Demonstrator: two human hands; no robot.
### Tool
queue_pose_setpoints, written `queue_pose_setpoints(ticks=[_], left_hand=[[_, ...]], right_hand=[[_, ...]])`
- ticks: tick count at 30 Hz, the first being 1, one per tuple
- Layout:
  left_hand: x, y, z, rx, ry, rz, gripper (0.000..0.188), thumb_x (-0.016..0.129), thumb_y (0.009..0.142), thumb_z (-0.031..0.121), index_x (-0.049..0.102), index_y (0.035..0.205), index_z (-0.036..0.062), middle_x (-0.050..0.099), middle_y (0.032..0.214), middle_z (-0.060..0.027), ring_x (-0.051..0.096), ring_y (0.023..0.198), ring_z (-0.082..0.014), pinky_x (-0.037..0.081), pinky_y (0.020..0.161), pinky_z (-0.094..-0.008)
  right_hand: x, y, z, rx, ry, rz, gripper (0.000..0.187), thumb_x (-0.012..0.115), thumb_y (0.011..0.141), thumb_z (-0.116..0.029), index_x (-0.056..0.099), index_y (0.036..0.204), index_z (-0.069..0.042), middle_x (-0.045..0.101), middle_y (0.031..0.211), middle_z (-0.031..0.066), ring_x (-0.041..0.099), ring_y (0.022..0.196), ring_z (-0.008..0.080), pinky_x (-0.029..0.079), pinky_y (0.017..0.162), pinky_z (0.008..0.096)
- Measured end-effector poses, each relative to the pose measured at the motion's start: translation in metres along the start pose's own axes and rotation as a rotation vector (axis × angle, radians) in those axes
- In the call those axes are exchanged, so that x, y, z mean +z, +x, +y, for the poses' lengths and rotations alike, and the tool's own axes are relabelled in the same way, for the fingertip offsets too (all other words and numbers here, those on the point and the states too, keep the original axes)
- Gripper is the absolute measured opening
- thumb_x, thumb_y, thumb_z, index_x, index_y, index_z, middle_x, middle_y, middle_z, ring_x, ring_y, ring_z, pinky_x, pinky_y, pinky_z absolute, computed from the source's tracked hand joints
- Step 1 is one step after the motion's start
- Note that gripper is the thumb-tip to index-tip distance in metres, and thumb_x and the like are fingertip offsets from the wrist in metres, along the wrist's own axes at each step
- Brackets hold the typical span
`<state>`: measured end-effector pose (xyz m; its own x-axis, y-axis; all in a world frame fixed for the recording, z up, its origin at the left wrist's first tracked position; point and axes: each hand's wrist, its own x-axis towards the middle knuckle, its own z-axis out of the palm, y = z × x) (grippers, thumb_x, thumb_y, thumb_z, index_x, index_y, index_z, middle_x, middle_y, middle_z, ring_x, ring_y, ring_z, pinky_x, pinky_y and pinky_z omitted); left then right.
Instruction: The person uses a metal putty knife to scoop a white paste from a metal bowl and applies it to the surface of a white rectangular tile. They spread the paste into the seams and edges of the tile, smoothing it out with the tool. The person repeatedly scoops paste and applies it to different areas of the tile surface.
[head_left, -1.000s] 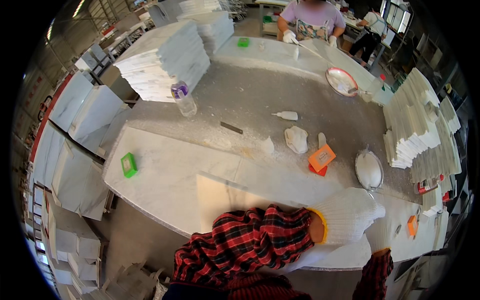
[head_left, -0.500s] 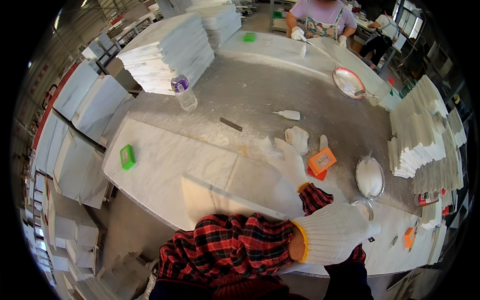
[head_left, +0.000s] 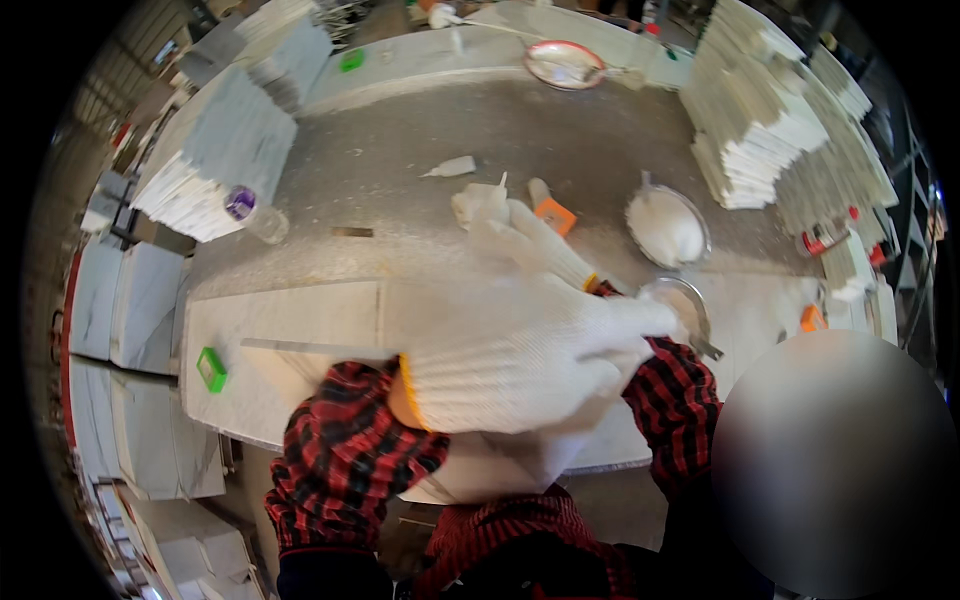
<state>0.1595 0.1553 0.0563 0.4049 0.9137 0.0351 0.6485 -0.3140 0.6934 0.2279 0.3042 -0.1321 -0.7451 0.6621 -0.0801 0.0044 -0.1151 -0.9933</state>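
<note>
From where I'm standing: workbench spreads around the metal bowl. Pale slab, left of bowl. Left hand, gloved, also left, fingers bunched at bowl's rim; can't tell if gripping. Right hand just swung across to beyond-left of bowl, fingers stretched at white cloth, hold unclear. So both hands now engage separate items.

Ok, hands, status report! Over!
White-gloved left hand holding round silver metal bowl. Right hand at crumpled white bundle, grip unclear. Rectangular orange box close by.
</note>
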Motion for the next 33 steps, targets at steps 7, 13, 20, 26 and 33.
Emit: queue_pose_setpoints(ticks=[7,13,20,26,33], left_hand=[[-0.003,0.006,-0.004,0.099,0.060,-0.114,0.049,0.064,0.097,0.012,0.056,0.146,0.0076,0.073,0.127,-0.0078,0.067,0.117,-0.0177,0.051,0.100,-0.0314],[-0.008,0.002,0.009,-0.010,-0.257,-0.244,0.052,0.062,0.099,0.014,0.051,0.149,0.0029,0.070,0.132,-0.0114,0.064,0.124,-0.0189,0.048,0.105,-0.0325],[-0.010,0.004,0.009,-0.041,-0.263,-0.284,0.055,0.062,0.099,0.016,0.049,0.150,0.0008,0.069,0.134,-0.0119,0.062,0.125,-0.0194,0.045,0.108,-0.0334],[-0.012,0.004,0.010,0.027,-0.158,-0.277,0.057,0.063,0.098,0.018,0.049,0.150,0.0015,0.069,0.134,-0.0116,0.059,0.129,-0.0186,0.042,0.111,-0.0342],[-0.012,0.003,0.005,-0.047,-0.263,-0.248,0.053,0.061,0.100,0.019,0.050,0.150,0.0028,0.068,0.137,-0.0101,0.056,0.133,-0.0209,0.037,0.115,-0.0339]], right_hand=[[-0.064,-0.162,-0.107,0.015,-0.104,0.218,0.026,0.062,0.100,-0.024,0.064,0.111,0.000,0.062,0.096,-0.0008,0.055,0.086,0.0089,0.046,0.078,0.0252],[-0.088,-0.257,-0.111,-0.064,-0.117,0.279,0.039,0.067,0.095,-0.030,0.066,0.118,0.001,0.066,0.102,0.0022,0.058,0.089,0.0100,0.047,0.075,0.0266],[-0.072,-0.278,-0.135,-0.074,-0.215,0.169,0.052,0.070,0.093,-0.034,0.066,0.129,0.003,0.070,0.104,0.0054,0.062,0.092,0.0131,0.049,0.080,0.0291],[-0.076,-0.266,-0.151,-0.049,-0.272,0.128,0.050,0.071,0.091,-0.037,0.071,0.122,0.002,0.071,0.096,0.0044,0.060,0.086,0.0111,0.049,0.076,0.0272],[-0.070,-0.253,-0.164,-0.040,-0.284,0.145,0.045,0.069,0.087,-0.035,0.076,0.111,0.003,0.071,0.087,0.0022,0.059,0.079,0.0069,0.046,0.066,0.0226]])
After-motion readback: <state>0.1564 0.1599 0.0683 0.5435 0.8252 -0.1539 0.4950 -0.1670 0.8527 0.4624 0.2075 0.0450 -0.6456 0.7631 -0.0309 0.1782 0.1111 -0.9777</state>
